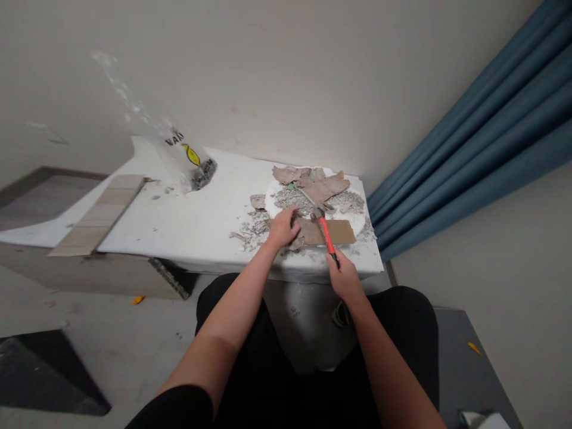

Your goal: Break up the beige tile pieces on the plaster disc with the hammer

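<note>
My right hand (pixel 344 274) grips the dark lower end of a claw hammer (pixel 328 234) with a red and black handle. The hammer's metal head rests over a heap of grey crumbled rubble (pixel 351 204). To its left, my left hand (pixel 283 227) has its fingers curled at the rubble's edge; what lies between them is hidden. A brown cardboard piece (pixel 342 233) lies under the hammer handle, with a torn scrap beside my left fingers. Behind the hammer are torn brownish sheets (pixel 328 187). A white round surface (pixel 271 199) shows beneath the heap.
Fragments litter the white-covered table (pixel 210 220). A clear plastic bag (pixel 183 158) with dark contents stands at the back left, near a flat board (pixel 100 217). Blue curtains (pixel 469 125) hang close on the right, and a wall rises behind the table.
</note>
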Motion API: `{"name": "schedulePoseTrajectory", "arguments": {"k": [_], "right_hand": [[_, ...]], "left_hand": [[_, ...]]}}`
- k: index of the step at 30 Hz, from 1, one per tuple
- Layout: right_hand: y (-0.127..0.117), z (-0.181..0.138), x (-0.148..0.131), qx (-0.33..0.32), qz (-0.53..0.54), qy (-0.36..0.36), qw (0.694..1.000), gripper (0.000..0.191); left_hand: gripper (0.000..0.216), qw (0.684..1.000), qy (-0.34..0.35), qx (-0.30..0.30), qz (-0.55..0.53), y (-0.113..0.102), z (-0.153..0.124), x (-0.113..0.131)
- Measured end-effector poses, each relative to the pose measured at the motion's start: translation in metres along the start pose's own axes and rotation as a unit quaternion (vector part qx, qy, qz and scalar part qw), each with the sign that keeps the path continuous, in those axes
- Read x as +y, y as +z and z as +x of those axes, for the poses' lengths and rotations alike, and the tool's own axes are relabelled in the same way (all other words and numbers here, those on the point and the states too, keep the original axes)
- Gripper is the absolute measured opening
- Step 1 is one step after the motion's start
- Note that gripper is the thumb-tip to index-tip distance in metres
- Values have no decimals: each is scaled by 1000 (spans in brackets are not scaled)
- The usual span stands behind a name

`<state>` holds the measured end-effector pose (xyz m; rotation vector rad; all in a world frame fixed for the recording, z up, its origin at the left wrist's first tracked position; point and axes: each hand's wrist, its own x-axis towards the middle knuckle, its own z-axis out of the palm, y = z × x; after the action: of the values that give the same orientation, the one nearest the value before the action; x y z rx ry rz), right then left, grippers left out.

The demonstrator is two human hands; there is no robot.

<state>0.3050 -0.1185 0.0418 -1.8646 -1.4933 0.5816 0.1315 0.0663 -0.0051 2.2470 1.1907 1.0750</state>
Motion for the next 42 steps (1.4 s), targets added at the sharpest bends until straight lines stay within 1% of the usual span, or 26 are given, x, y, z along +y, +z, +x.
{"name": "schedulePoseTrajectory", "arguments": {"k": [2, 3, 5, 6, 7, 8, 9, 11, 13, 14, 17, 19, 21, 23, 29, 36, 42], "right_hand": [[-7, -1, 10, 4, 5, 10, 1000, 34], [-10, -2, 17, 1, 8, 18, 1000, 35], [-13, -3, 31, -3, 20, 38, 999, 36], [-13, -3, 38, -3, 30, 47, 998, 36], [-11, -3, 45, 0, 41, 54, 998, 36], [-9, -3, 50, 2, 53, 61, 997, 36], [-6, -3, 55, 2, 63, 65, 996, 36], [-2, -3, 61, 1, 78, 67, 995, 36], [0, -3, 63, 1, 85, 63, 994, 36], [0, -3, 63, 2, 86, 60, 994, 35], [-1, -3, 62, 8, 85, 58, 995, 34], [-1, -3, 61, 11, 85, 59, 995, 34], [-1, -3, 60, 11, 87, 59, 994, 33], [0, -3, 60, 9, 92, 59, 994, 33], [3, -2, 62, 4, 103, 63, 993, 32], [2, -3, 59, 11, 101, 64, 993, 30], [1, -3, 55, 13, 103, 63, 993, 28]], "left_hand": [[45, 999, -28, 38, 10, -12, 0, -7], [42, 996, -54, 62, 19, -20, -1, -12], [38, 985, -129, 103, 53, -39, -6, -26], [35, 976, -173, 110, 80, -49, -9, -33], [32, 965, -215, 102, 113, -59, -13, -41], [30, 953, -253, 76, 148, -68, -18, -48], [26, 941, -284, 32, 183, -76, -23, -53], [21, 914, -317, -89, 236, -85, -32, -61], [18, 893, -303, -197, 268, -85, -38, -63], [18, 889, -281, -234, 277, -82, -40, -62], [25, 890, -185, -292, 296, -63, -42, -54], [28, 889, -146, -314, 301, -50, -42, -48], [28, 886, -130, -325, 303, -42, -42, -43], [30, 884, -123, -330, 307, -39, -42, -41], [35, 872, -125, -335, 333, -42, -41, -47], [29, 869, -115, -344, 336, -45, -41, -50], [26, 877, -148, -324, 322, -42, -42, -50]]}}
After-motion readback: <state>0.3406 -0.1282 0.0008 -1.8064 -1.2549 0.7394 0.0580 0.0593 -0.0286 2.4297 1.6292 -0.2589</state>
